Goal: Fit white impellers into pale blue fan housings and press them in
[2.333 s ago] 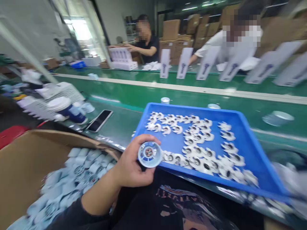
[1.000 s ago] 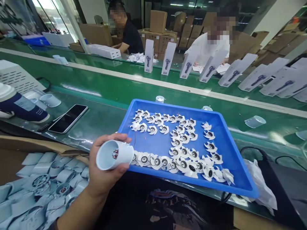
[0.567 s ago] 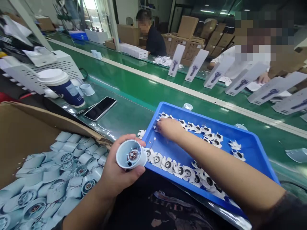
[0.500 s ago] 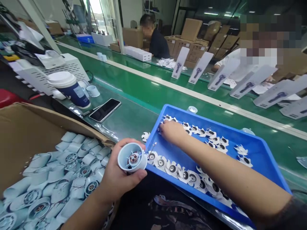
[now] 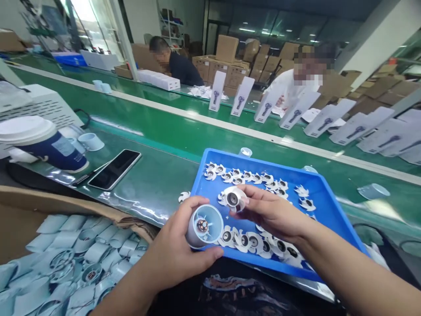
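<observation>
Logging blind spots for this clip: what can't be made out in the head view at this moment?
- Print on the white boxes across the belt: too small to read.
- Blue tray, near-right corner: hidden by the right hand and forearm.
- Back end of the housing: covered by the left hand.
- Carton of housings: cut off by the left and bottom edges.
- Impeller, far side: hidden by the fingers.

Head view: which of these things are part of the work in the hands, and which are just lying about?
In the work: left hand holding housing; right hand holding impeller; blue tray of impellers; carton of housings.

Lying about: phone, cup, loose impeller beside the tray.
</observation>
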`<state>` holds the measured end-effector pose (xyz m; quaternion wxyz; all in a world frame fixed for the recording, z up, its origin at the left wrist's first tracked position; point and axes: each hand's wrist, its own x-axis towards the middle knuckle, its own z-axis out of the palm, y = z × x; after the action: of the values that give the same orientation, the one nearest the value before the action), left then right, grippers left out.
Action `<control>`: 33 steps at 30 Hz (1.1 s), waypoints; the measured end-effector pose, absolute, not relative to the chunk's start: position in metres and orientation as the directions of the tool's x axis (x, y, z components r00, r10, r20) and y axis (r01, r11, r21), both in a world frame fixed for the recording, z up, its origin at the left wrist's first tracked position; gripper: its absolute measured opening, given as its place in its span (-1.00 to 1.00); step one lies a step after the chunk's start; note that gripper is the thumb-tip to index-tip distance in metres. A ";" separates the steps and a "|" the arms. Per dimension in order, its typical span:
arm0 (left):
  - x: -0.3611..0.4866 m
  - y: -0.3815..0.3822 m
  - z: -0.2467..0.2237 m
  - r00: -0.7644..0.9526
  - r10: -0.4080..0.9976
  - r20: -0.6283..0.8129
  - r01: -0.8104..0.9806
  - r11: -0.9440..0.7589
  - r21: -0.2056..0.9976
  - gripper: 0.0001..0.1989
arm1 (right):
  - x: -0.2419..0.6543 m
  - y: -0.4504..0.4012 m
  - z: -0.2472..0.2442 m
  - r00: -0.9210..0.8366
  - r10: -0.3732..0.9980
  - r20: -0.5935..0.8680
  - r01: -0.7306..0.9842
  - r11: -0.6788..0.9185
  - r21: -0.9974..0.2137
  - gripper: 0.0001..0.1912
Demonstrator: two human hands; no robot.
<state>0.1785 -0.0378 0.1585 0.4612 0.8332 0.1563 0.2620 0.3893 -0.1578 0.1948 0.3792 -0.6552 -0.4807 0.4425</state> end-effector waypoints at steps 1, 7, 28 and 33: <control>0.183 -0.039 0.163 0.829 0.472 0.301 0.033 -0.578 0.815 -0.36 | 0.387 -0.168 0.196 0.153 0.962 -0.226 0.162 -0.250 -0.954 -0.47; 0.205 -0.053 0.174 0.877 0.287 0.386 0.005 -0.807 0.590 -0.49 | 0.365 -0.197 0.200 0.308 0.951 -0.013 0.100 -0.046 -0.994 -0.71; 0.237 -0.100 0.182 0.875 0.201 0.440 -0.037 -0.879 0.476 -0.55 | 0.370 -0.243 0.199 0.244 0.867 0.435 0.779 0.091 -0.620 -0.76; 0.248 -0.108 0.189 0.871 0.131 0.474 -0.088 -0.907 0.412 -0.58 | 0.371 -0.253 0.202 0.298 0.831 0.470 0.795 0.057 -0.604 -0.79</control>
<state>0.2482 -0.1083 0.1887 0.2154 0.9429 0.0112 0.2538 0.3708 -0.2527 0.2015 0.4213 -0.6865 -0.5923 0.0212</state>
